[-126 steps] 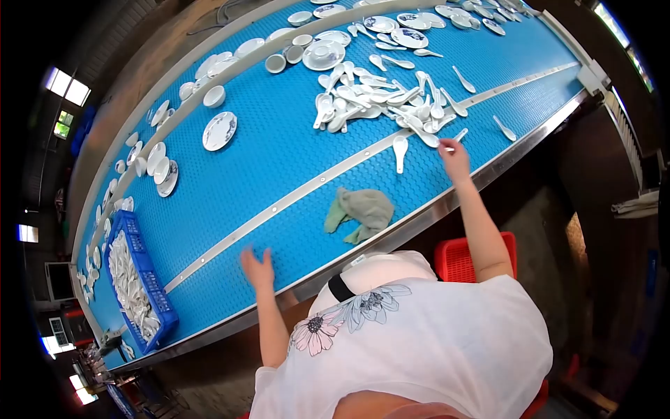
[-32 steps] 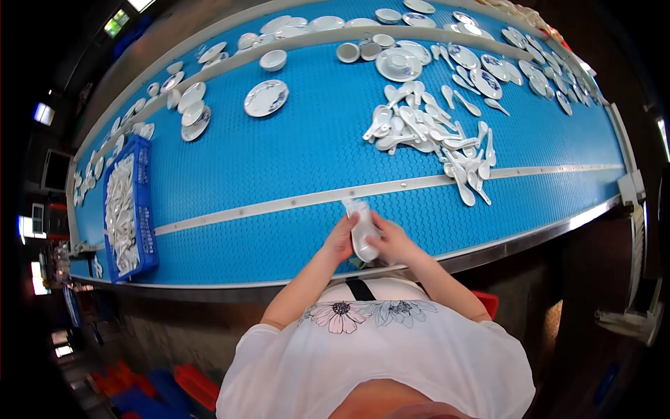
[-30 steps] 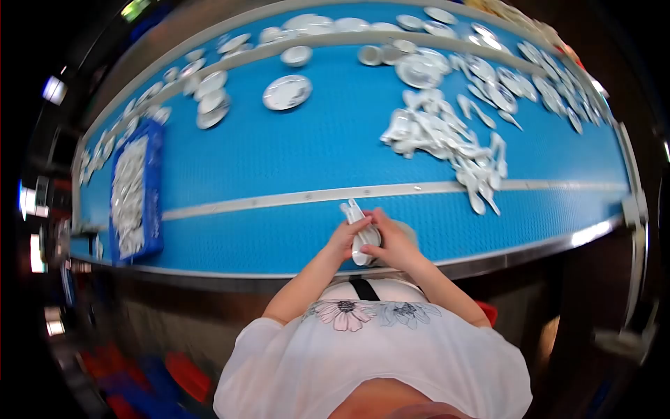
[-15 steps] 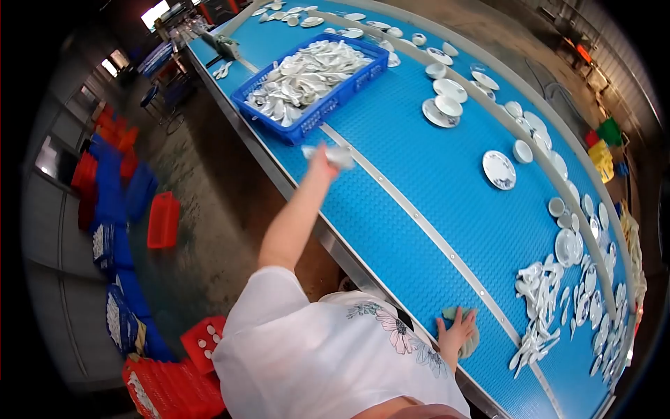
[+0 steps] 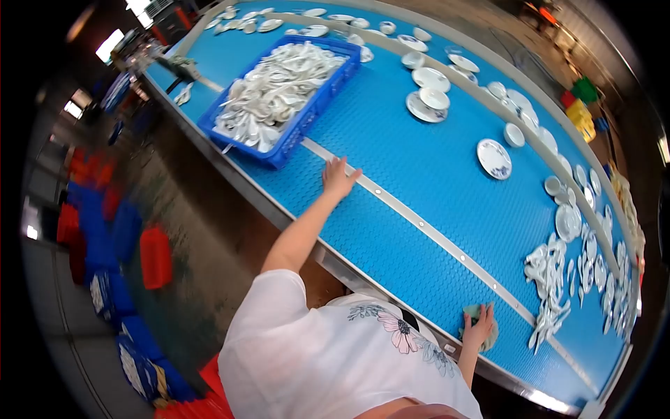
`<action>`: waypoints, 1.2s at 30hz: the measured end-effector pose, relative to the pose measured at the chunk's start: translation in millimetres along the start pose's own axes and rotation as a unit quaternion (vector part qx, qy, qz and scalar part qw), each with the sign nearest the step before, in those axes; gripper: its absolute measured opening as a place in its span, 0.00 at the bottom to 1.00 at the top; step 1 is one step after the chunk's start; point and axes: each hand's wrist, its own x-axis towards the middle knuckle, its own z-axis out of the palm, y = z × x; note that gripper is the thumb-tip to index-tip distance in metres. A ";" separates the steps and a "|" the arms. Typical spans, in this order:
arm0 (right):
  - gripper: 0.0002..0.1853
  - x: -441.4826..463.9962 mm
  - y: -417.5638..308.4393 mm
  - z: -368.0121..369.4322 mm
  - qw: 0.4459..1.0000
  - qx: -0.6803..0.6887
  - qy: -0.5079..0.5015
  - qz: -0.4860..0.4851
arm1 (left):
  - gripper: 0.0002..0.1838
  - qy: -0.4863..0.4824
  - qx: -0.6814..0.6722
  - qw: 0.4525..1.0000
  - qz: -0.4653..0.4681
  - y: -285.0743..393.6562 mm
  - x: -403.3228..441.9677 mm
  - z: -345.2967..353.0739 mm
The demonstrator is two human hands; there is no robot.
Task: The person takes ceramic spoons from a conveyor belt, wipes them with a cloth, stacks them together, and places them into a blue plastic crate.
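My left hand (image 5: 340,180) is over the metal strip across the blue belt, its fingers spread and nothing in them. Just beyond it stands a blue plastic crate (image 5: 285,151), heaped with white ceramic spoons (image 5: 269,94). One spoon's end pokes out at the crate's near corner. At the belt's near edge, my right hand (image 5: 479,328) is closed over a grey-green cloth (image 5: 490,336), pressing it on the belt. The cloth is partly covered by the fingers. Right of that hand lies a loose pile of white spoons (image 5: 549,286).
A patterned plate (image 5: 494,159), a small bowl (image 5: 514,135) and stacked plates (image 5: 427,106) sit on the belt (image 5: 391,237). More dishes line the far rail (image 5: 502,112). Crates are stacked on the floor at left, including a red one (image 5: 155,257).
The blurred white thing in my left hand is gone from it, and its fingers are now spread. My right hand stays on the cloth. The whole view has turned somewhat.
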 end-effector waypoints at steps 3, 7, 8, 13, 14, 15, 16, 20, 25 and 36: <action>0.29 -1.2 0.1 1.7 0.999 -0.006 0.031 0.017 | 0.41 0.033 0.164 0.986 0.020 36.1 -39.8 16.8; 0.28 5.1 -3.1 0.4 0.998 -0.030 0.014 0.053 | 0.40 0.020 0.135 0.990 0.027 26.8 -35.8 19.9; 0.24 8.2 -0.2 2.8 0.998 -0.019 0.059 0.019 | 0.40 0.016 0.134 0.990 0.037 21.1 -37.6 20.6; 0.12 39.1 14.4 8.2 0.984 0.079 0.145 0.067 | 0.33 0.097 0.154 0.982 0.052 31.1 -38.4 29.4; 0.12 47.5 17.2 2.8 0.979 0.132 0.111 0.105 | 0.32 0.103 0.163 0.980 0.045 24.4 -34.7 40.5; 0.14 51.3 22.8 -1.7 0.966 0.212 0.097 0.110 | 0.32 0.111 0.152 0.982 0.032 23.3 -38.7 48.7; 0.15 53.2 28.4 -4.7 0.960 0.250 0.063 0.106 | 0.30 0.063 0.133 0.989 0.014 42.6 -52.9 40.2; 0.20 56.1 61.7 -25.9 0.914 0.391 -0.105 0.020 | 0.30 0.016 0.050 0.995 0.082 102.3 -134.6 66.3; 0.27 101.4 154.2 -88.1 0.812 0.544 -0.196 -0.087 | 0.31 -0.023 0.015 0.992 0.121 219.9 -231.2 117.0; 0.18 327.4 517.5 -90.9 0.940 0.161 0.276 0.117 | 0.32 -0.113 -0.001 0.922 0.370 463.7 -255.6 192.3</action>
